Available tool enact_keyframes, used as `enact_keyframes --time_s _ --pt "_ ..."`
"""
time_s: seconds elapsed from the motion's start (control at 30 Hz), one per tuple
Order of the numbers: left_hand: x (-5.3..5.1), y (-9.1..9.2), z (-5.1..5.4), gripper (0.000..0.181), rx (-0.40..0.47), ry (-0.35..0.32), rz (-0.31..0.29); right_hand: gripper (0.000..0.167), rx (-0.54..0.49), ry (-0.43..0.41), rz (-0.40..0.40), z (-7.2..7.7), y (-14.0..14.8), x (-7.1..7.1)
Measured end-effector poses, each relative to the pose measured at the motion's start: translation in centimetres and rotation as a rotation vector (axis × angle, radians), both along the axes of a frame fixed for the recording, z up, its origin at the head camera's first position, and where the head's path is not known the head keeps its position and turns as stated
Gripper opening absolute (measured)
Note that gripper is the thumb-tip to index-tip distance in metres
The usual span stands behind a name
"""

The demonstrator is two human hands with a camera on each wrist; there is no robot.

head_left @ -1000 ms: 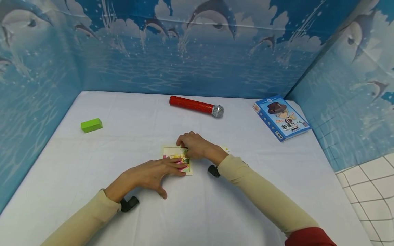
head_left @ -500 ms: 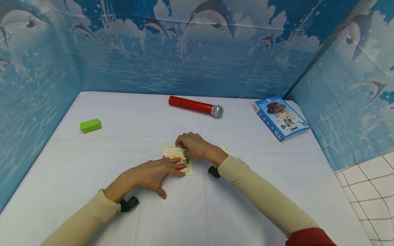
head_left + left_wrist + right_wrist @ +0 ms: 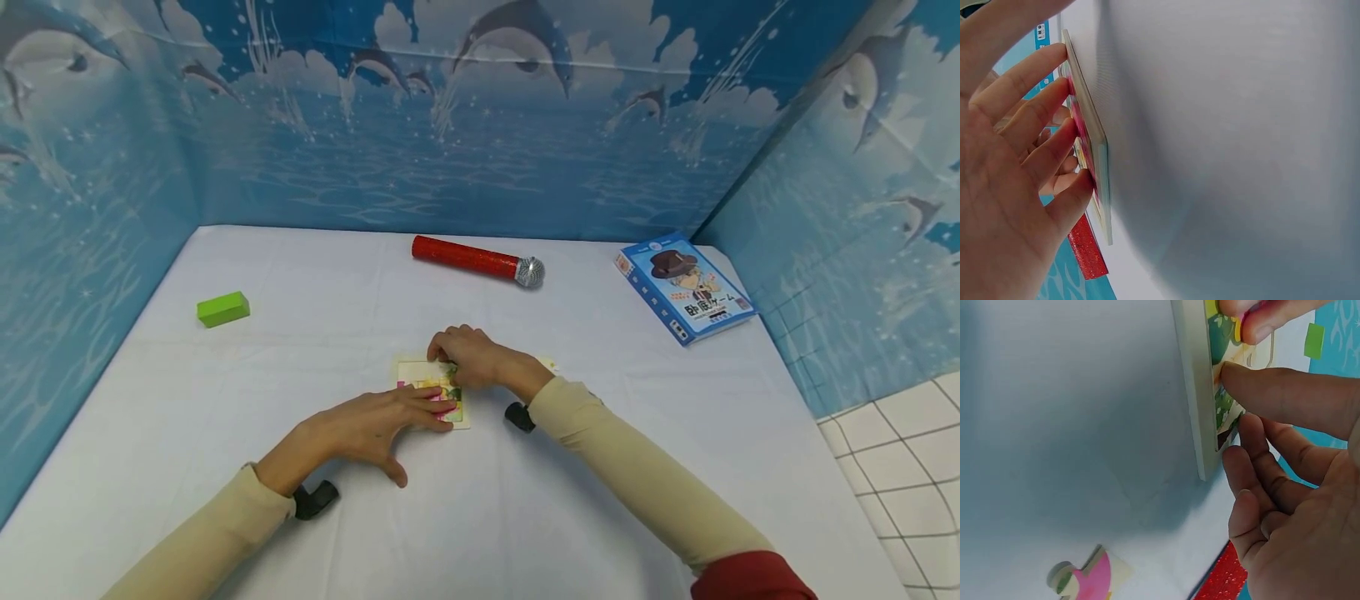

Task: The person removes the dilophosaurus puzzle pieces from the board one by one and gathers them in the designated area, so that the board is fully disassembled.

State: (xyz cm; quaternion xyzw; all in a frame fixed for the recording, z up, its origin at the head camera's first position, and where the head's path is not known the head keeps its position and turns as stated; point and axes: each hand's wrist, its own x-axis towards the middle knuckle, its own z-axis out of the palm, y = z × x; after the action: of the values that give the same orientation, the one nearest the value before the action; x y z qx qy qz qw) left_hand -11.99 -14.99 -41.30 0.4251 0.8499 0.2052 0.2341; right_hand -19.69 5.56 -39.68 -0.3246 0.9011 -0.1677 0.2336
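Observation:
A small jigsaw puzzle (image 3: 411,370) in a pale frame lies flat at mid-table, its colourful picture partly covered by both hands. My left hand (image 3: 382,423) rests its spread fingertips on the puzzle's surface, thumb held apart over the cloth. At the far right corner, my right hand (image 3: 476,358) pinches a green-patterned puzzle piece (image 3: 1222,405) between thumb and curled fingers. That piece sits at the frame's corner; how fully it is seated I cannot tell. A loose pink and cream puzzle piece (image 3: 1096,578) lies on the cloth, mostly hidden behind the right wrist in the head view.
A red microphone (image 3: 468,257) lies near the back edge. On the left is a green block (image 3: 223,309). A blue game box (image 3: 686,287) lies at the back right. Dolphin-printed curtains (image 3: 480,167) border the white-covered table.
Both hands stay almost where they were, left fingers on the puzzle and right fingers at its corner. The whole head view shifts only slightly.

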Motion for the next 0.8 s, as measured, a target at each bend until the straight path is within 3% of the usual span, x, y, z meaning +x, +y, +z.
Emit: enact_keyframes --time_s 0.3,0.47,0.63,0.8 --pt "0.0 0.0 -0.1 0.081 -0.007 0.011 -0.001 0.039 -0.058 -0.044 -0.028 -0.2 0.2 0.0" --pt "0.0 0.1 -0.2 0.082 -0.007 0.015 -0.009 0.043 -0.131 -0.033 -0.089 -0.3 0.5 0.1" --pt "0.1 0.1 -0.3 0.083 -0.004 0.017 -0.011 0.020 -0.220 -0.004 -0.133 -0.4 1.8 0.2" --pt "0.1 0.1 -0.3 0.082 -0.012 0.008 0.001 0.010 -0.362 -0.094 -0.154 0.2 4.2 0.0"
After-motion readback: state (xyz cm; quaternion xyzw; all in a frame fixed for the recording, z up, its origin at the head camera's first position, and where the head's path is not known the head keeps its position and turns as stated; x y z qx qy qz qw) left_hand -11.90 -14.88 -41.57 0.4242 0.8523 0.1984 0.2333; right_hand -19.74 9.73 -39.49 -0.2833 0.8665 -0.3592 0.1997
